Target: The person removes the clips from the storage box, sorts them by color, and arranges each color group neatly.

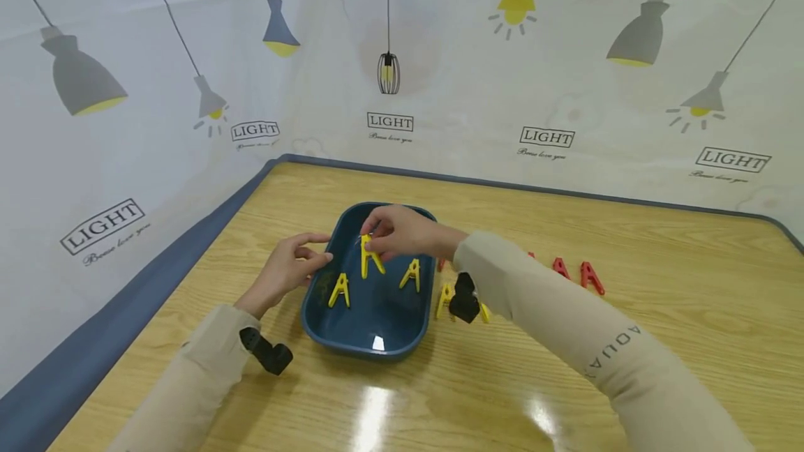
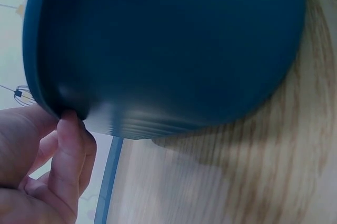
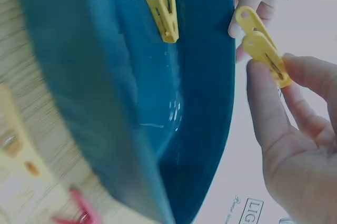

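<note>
My left hand (image 1: 287,269) grips the left rim of a dark blue plastic basin (image 1: 370,323), thumb over the edge. The left wrist view shows the fingertips (image 2: 71,129) at the rim. Above the basin, my right hand (image 1: 411,232) pinches a yellow clothespin (image 1: 366,257) between thumb and fingers. The right wrist view has this held clothespin (image 3: 263,50) by its jaw end, its two handles pointing away from the fingers. Inside the basin lie two other yellow clothespins, one on the left (image 1: 341,284) and another on the right (image 1: 412,273).
On the wooden table (image 1: 502,382), right of the basin, lie more yellow clothespins (image 1: 445,294), partly behind my right wrist. Farther right are several red clothespins (image 1: 589,275). A white curtain (image 1: 452,89) printed with lamps stands behind the table's dark edge.
</note>
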{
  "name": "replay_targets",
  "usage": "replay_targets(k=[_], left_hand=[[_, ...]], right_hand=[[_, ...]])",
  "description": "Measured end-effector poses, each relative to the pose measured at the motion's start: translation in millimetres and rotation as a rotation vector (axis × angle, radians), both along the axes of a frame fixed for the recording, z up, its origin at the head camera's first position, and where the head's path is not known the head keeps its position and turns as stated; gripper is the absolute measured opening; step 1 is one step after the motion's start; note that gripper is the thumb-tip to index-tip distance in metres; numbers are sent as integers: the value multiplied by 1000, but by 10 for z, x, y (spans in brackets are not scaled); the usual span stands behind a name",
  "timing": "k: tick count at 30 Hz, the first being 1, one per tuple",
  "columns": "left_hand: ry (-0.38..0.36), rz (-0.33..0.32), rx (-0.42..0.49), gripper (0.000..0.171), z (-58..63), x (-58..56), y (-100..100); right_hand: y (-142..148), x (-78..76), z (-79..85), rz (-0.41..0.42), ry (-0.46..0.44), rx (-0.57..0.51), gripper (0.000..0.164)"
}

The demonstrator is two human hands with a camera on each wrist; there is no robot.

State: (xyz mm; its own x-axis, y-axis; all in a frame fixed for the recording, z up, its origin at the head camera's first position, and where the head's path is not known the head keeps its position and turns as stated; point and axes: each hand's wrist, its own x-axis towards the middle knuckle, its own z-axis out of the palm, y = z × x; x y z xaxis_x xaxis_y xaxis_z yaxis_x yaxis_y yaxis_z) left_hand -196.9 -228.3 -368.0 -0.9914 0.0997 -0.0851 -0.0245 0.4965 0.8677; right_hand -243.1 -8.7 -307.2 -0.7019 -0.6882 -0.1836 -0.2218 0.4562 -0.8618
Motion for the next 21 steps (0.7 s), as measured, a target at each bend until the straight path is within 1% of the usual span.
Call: replay_targets(k=[7, 11, 18, 21], left_hand=[[21, -6, -11, 42, -1, 9, -12], [25, -4, -15, 42, -8, 11, -14], [30, -5, -11, 42, -14, 2, -2], [34, -9, -11, 42, -6, 5, -2]], right_hand=[[323, 9, -45, -61, -4, -105, 20], [501, 17, -64, -92, 12, -149, 19], [849, 71, -39, -166, 85, -136, 23], [998, 100, -68, -182, 87, -129, 24]])
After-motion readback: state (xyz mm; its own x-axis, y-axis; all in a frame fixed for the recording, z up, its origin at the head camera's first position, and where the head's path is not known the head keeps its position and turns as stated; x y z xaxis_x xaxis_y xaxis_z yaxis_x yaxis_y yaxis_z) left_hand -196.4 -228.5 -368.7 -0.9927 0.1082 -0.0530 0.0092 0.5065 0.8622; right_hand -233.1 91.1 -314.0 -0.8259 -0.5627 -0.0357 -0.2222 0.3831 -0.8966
